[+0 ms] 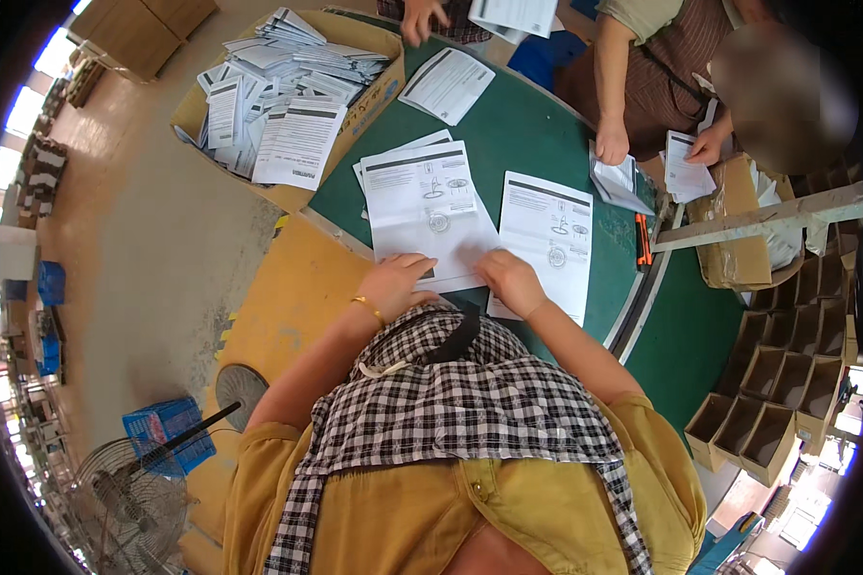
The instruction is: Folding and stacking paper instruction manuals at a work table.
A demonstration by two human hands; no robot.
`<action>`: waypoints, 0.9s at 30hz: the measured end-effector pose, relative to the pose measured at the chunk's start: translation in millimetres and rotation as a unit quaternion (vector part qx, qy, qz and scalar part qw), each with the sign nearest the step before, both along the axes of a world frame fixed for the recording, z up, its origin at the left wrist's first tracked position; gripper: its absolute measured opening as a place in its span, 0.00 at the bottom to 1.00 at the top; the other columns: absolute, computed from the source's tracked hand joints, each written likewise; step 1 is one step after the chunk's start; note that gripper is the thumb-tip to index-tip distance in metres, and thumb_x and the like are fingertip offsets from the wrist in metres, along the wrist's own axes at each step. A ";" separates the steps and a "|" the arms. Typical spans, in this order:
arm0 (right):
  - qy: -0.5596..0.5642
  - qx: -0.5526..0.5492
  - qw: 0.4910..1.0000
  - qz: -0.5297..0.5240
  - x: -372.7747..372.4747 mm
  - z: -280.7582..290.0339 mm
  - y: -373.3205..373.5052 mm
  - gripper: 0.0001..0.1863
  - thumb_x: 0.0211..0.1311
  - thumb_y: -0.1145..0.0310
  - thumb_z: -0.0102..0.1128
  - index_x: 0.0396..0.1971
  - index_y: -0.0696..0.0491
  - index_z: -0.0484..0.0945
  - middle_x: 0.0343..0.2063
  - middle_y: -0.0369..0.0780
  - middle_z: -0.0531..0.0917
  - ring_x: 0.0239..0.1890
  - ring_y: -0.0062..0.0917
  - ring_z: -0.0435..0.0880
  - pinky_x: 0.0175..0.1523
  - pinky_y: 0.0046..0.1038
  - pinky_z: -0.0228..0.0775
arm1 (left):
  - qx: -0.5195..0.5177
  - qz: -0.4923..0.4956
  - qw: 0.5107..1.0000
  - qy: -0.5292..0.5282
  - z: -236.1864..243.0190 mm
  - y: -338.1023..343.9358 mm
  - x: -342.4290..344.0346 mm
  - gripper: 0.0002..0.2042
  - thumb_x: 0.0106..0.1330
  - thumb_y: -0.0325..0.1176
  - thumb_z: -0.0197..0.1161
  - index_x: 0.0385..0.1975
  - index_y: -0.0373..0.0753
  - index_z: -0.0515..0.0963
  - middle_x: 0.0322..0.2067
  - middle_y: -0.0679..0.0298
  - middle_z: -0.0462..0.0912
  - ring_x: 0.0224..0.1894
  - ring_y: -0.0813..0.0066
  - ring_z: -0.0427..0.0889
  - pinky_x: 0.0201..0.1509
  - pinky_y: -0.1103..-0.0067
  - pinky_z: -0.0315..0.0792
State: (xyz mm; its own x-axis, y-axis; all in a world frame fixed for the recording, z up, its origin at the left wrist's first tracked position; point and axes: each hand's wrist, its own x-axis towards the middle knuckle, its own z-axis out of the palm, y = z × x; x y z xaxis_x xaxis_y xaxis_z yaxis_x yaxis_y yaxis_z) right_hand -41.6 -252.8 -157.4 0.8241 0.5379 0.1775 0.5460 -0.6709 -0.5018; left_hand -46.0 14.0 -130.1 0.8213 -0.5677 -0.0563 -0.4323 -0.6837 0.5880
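A printed white sheet [422, 196] with small line drawings lies on the green tabletop in front of me, over other sheets. My left hand [399, 286] is closed on its near left edge, fingers on top and thumb toward me. My right hand [511, 280] has curled fingers on its near right corner; the fingertips are slightly blurred. Under the right wrist, another stack of printed sheets [547, 240] sits to the right, showing the same kind of drawings. A checked apron [451, 412] covers my lap, close to both hands.
A cardboard box [360, 125] full of folded leaflets [302, 67] stands at the far left. Beyond lies a paper stack [447, 86]. At right, a co-worker's hands [612, 141] handle folded papers [623, 182] near an orange cutter [643, 240]. A metal bar [762, 218] crosses there.
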 end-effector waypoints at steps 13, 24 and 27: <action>0.057 0.049 0.996 -0.057 -24.5 -7.5 -30.5 0.07 0.58 0.70 0.55 0.36 0.51 0.78 0.35 0.39 0.79 0.40 0.36 0.78 0.43 0.33 0.73 | 0.167 -0.020 0.985 -0.049 -74.2 -6.7 -1.1 0.07 0.54 0.35 0.62 0.26 0.39 0.79 0.32 0.56 0.80 0.39 0.56 0.80 0.43 0.67 0.73; 0.292 0.352 0.863 -0.215 -9.9 3.9 -12.7 0.15 0.63 0.65 0.55 0.46 0.56 0.77 0.32 0.39 0.81 0.34 0.25 0.79 0.41 0.26 0.71 | -0.125 0.212 0.922 0.299 16.2 -18.4 29.2 0.15 0.64 0.42 0.60 0.39 0.34 0.78 0.27 0.67 0.79 0.31 0.82 0.77 0.35 0.80 0.71; 0.416 0.434 0.764 -0.234 2.7 29.8 12.4 0.19 0.64 0.61 0.56 0.48 0.60 0.75 0.34 0.38 0.81 0.35 0.21 0.79 0.40 0.23 0.70 | -0.369 0.232 0.821 0.369 35.9 -14.0 24.9 0.16 0.67 0.36 0.54 0.48 0.32 0.72 0.38 0.64 0.78 0.38 0.81 0.77 0.41 0.81 0.72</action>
